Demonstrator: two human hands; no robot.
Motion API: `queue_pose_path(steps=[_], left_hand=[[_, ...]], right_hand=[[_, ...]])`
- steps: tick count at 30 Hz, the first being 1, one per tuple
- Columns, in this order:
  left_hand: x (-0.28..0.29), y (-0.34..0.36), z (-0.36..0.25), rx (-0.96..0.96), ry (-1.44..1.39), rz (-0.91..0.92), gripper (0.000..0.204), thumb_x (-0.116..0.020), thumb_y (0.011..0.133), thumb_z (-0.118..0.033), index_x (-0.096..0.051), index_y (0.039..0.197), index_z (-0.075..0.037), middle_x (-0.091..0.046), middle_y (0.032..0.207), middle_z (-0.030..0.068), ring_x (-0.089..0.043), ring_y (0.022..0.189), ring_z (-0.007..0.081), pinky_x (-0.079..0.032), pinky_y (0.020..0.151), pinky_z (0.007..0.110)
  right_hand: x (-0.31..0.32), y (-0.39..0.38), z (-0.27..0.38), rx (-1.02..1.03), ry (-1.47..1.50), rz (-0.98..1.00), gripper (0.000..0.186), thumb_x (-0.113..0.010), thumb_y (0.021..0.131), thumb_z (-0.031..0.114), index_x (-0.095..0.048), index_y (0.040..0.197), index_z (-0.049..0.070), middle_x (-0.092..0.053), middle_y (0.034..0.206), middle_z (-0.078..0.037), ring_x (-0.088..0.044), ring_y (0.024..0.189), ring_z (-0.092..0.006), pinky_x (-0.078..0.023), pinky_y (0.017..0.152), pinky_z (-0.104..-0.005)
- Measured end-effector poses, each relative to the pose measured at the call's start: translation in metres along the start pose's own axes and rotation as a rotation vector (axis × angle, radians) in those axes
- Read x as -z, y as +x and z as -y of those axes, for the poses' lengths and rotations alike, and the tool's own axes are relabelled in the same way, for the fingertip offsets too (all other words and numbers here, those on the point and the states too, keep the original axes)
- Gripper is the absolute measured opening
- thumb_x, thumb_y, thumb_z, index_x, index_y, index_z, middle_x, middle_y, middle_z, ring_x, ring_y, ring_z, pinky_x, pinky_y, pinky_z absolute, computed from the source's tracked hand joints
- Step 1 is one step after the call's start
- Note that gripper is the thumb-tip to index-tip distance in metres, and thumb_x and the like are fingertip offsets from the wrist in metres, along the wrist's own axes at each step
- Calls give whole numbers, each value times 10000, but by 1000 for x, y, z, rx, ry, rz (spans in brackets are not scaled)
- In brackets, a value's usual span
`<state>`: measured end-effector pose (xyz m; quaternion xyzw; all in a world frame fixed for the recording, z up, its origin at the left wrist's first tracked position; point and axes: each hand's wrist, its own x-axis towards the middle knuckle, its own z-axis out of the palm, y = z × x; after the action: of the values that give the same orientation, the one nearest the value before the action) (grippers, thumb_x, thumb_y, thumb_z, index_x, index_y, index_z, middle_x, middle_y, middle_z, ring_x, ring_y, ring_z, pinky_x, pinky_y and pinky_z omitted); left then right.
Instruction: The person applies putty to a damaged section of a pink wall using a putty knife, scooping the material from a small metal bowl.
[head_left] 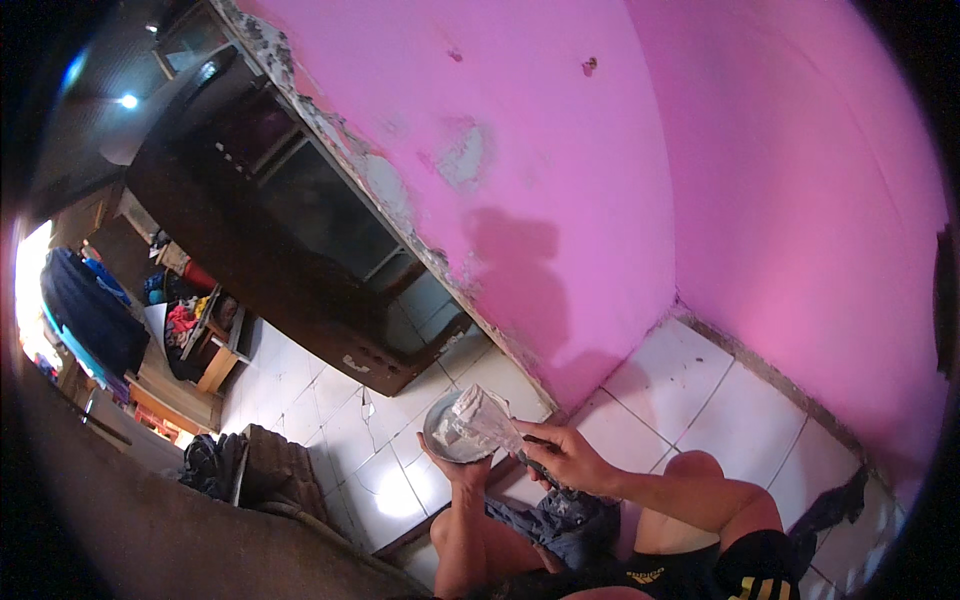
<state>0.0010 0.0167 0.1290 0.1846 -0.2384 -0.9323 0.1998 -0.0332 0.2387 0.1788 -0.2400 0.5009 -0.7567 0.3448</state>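
Note:
My left hand (466,470) is closed around the underside of a round, shallow bowl (434,418), held low in front of me. White paste (452,436) lies inside it. My right hand (568,458) grips the dark handle of a putty knife (511,428). Its broad blade reaches over the bowl and carries a thick lump of white paste at its end. Whether the blade touches the paste in the bowl, I cannot tell. Both hands are near my bent knees, in front of the pink wall (600,200).
Bare grey plaster (462,157) shows on the wall, and its left edge is chipped. Beyond stands a tall dark brown wooden piece with glass panes (330,210). White floor tiles (665,375) lie below. Dark cloth (835,508) is at the right; clothes hang far left.

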Motion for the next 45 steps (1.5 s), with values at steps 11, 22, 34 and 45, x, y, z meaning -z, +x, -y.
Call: queue_pose_path(steps=[11,22,34,45], left_hand=[[-2,2,15,14,16,18,829,-328,820,-775,-492,1316,-132,-522,1278,87,-502,1140,324,-405,963,522],[3,3,13,-9,52,-16,812,-356,837,-749,-427,1379,-148,-445,1390,125,-437,1259,360,-335,1052,571],[-72,5,-26,-211,71,272,742,-426,830,-712,-493,1336,-172,-476,1382,96,-433,1270,325,-326,1064,563],[-31,38,-56,-146,-182,214,796,-477,790,-713,-457,1374,-173,-425,1428,116,-393,1302,342,-288,1071,600]], right_hand=[[10,-4,-1,-24,39,42,437,-441,1003,122,-403,1436,78,-572,740,-38,-522,586,-82,-464,529,-238],[28,-4,30,82,157,-25,389,-488,979,116,-497,1363,59,-595,808,-80,-554,640,-114,-476,563,-258],[23,38,42,762,-1228,-103,466,-628,842,78,-592,1288,208,-558,976,-79,-622,730,-210,-539,587,-338],[8,90,20,892,-1471,-127,433,-641,818,88,-634,1230,220,-562,1024,-73,-638,671,-260,-537,515,-365]])
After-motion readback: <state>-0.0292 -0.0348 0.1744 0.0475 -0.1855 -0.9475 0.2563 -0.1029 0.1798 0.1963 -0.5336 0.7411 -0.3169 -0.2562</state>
